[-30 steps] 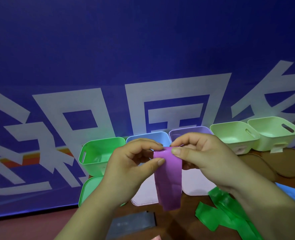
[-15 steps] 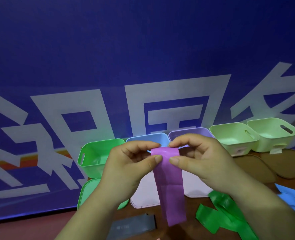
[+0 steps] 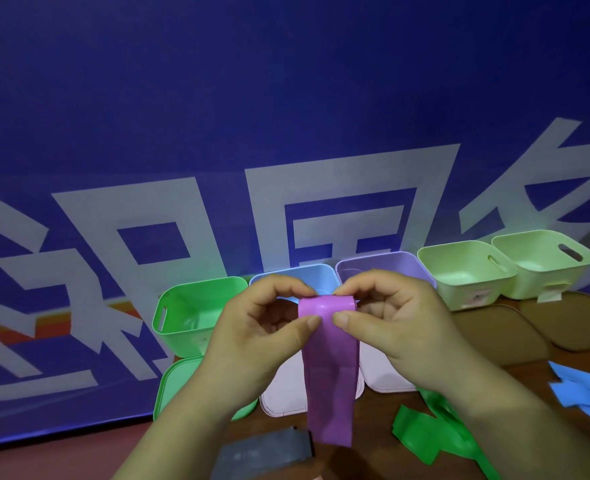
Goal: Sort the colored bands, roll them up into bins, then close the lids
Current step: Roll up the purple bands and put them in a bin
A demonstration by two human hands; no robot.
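The hands have dipped a touch lower against the bins since a moment ago, and the tail of the purple band (image 3: 329, 372) now hangs longer toward the counter (image 3: 355, 455). Behind it all, the big blue banner (image 3: 286, 98) carries huge pale characters, cropped and partly hidden, so I can't read them. Along its foot runs the row of bins: green bin (image 3: 196, 313), blue bin (image 3: 297, 273), purple bin (image 3: 387, 266), two pale green ones (image 3: 466, 271), lids lying in front. A green band (image 3: 425, 431) and a blue band (image 3: 584, 389) lie loose on the counter at right, a dark grey one (image 3: 265, 452) near the bottom edge. Now the action: left hand (image 3: 252, 341) and right hand (image 3: 400, 323) both pinch the purple band's top edge, thumbs in front, each grip closed on it, the first curl just started. Best to keep that edge square and the turns tight, I'd say, feeding the tail up evenly so the roll fits the purple bin.
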